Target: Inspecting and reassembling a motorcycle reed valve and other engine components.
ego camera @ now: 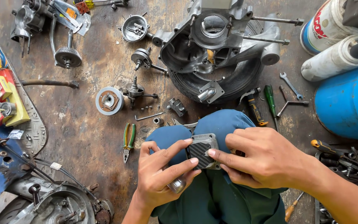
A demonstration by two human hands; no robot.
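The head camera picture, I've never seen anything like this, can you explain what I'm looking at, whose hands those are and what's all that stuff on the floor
This single picture comes from a camera worn on a person's head, looking down at their own hands and knees. The left hand and right hand together hold a small metal block with a black woven-pattern plate over the person's lap. The left hand also seems to hold a small metal cylinder.

Around them, on a stained wooden floor, lie engine parts and tools: a large engine casing resting on a tyre, a crankshaft piece, a round clutch-like disc, green-handled pliers, a green screwdriver and a small spanner. A blue drum stands at the right.
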